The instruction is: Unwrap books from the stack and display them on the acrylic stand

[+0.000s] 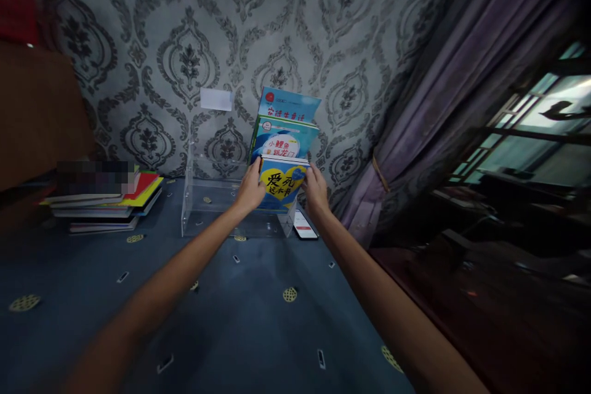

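A blue book with a yellow heart on its cover (282, 188) is gripped at both sides, at the right end of a clear acrylic rack (221, 226). My left hand (252, 188) is closed on its left edge, thumb towards the front. On the opposite edge my right hand (316, 189) is closed too. Behind it, taller upright books stand in the rack: a blue-and-white one (289, 138) and a light blue one (295, 104) at the very back. How far the held book sits down inside the rack I cannot tell.
Left of the rack lies a stack of books (96, 206), partly blurred out. A phone with a lit screen (305, 226) lies by the rack's right end. Patterned wallpaper is behind, a tied purple curtain (392, 148) on the right, and a brown box (41, 111) far left.
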Available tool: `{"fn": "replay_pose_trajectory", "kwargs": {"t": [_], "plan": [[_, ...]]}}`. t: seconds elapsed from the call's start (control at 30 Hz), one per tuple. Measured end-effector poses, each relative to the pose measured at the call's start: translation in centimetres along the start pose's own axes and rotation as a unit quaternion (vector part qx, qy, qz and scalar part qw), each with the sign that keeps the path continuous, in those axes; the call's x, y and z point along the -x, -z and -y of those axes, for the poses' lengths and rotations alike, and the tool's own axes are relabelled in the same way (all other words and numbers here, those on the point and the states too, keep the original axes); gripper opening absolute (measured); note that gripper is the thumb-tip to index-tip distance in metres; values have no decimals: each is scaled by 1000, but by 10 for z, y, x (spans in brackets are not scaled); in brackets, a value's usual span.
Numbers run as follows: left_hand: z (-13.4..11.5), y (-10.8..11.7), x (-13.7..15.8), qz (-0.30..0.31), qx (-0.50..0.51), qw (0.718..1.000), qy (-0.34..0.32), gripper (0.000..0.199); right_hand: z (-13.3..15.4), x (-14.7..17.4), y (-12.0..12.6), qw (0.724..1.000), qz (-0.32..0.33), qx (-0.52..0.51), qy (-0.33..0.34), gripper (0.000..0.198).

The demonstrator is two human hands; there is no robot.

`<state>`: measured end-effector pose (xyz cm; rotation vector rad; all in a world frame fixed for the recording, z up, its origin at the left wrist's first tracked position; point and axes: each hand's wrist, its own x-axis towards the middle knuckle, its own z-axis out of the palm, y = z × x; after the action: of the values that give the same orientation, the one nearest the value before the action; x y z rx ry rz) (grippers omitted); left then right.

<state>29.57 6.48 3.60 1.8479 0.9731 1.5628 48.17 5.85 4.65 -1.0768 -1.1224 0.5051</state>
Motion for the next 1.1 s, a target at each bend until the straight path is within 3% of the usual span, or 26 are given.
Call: {"fn": "replay_pose_trajectory", "kwargs": {"t": [0.1,0.33,0.57,0.73,0.9,1.1], "plan": [[3,0,-2,-4,10,1000,-22,89,2,-1,-1,999,-31,9,25,50],[-2,11,-2,19,-42,997,-61,85,5,2,3,985,6,105,138,40],[-5,21,-5,39,-82,993,-72,77,8,2,5,979,21,131,154,35],[-15,33,-18,45,-167,982,-76,62,13,-2,11,960,59,207,179,36],[-47,47,-35,62,-303,946,-98,37,20,-14,14,923,76,298,231,34],[-81,42,-48,84,-503,854,-102,34,23,-19,15,904,77,341,247,33]]}}
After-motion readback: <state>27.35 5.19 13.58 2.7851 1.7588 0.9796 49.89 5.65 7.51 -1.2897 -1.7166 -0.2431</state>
